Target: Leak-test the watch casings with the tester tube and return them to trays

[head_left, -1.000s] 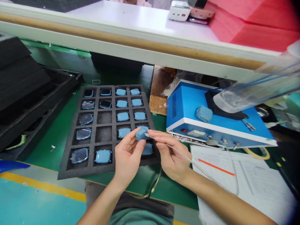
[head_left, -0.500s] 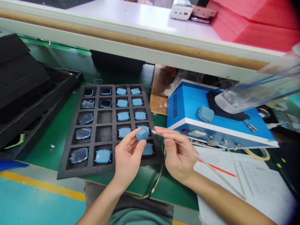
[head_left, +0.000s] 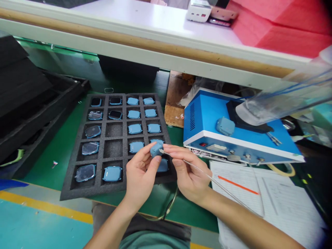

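One dark foam tray (head_left: 90, 192): beneath and left of the grip, further watch bodies (head_left: 112, 173) in its compartments.
One blue box unit (head_left: 202, 117): beyond the grip, to its right, a loose watch body (head_left: 225, 126) resting on top.
Two bare hands: left hand (head_left: 141, 173), thumb and fingers closed together on the held watch body (head_left: 155, 149); right hand (head_left: 193, 173), pinching a thin pale cable (head_left: 225, 188) just behind its end.
One held watch body: in the left fingertips, tilted, above the tray's right-hand part. Handling, by my reckoning: light, stiff, slightly slippery if the shell is as smooth as it looks; any glass would be the fragile part. Best taken by opposite edges, broad faces unpressed.
One pale tip (head_left: 161, 151): smallest entry, foremost of the right-hand pinch, at the held piece's right side; touching or barely apart, I cannot tell from where I stand.
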`<control>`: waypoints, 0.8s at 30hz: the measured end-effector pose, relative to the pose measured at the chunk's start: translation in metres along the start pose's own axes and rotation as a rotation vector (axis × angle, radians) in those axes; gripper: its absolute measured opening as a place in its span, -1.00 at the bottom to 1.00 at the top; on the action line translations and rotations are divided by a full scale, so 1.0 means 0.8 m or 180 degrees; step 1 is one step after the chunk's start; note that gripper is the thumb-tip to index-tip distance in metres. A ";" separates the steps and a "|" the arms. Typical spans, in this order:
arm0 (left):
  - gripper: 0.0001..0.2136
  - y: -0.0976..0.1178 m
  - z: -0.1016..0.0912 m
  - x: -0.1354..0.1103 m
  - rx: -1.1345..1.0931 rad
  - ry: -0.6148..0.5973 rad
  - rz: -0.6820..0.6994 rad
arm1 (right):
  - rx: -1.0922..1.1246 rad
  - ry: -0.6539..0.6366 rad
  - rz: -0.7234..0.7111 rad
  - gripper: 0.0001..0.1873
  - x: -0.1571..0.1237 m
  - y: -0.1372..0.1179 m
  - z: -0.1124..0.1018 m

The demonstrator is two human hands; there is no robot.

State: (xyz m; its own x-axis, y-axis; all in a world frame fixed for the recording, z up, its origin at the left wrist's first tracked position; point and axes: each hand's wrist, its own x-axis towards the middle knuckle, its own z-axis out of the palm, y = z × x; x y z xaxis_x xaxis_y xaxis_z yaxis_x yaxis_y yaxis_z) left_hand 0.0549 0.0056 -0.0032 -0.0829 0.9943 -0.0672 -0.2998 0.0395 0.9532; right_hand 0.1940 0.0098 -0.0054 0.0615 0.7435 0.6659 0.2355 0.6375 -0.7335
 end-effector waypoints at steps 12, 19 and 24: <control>-0.69 0.000 0.001 0.000 0.0072 0.0012 0.0065 | 0.0118 0.0014 0.0038 -0.79 0.001 0.000 0.000; -0.68 -0.001 0.000 -0.001 0.0091 0.0039 0.0107 | 0.0187 -0.0009 0.0043 -0.75 0.001 0.000 0.000; -0.67 -0.003 -0.001 0.000 0.0209 0.0085 0.0163 | 0.0185 -0.0016 0.0009 -0.73 -0.002 0.006 0.001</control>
State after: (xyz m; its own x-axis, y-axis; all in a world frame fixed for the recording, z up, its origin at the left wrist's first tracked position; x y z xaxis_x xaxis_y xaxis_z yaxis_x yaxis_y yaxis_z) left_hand 0.0548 0.0056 -0.0060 -0.1220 0.9922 -0.0249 -0.2315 -0.0041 0.9728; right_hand 0.1947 0.0119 -0.0103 0.0571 0.7463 0.6631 0.1786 0.6459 -0.7423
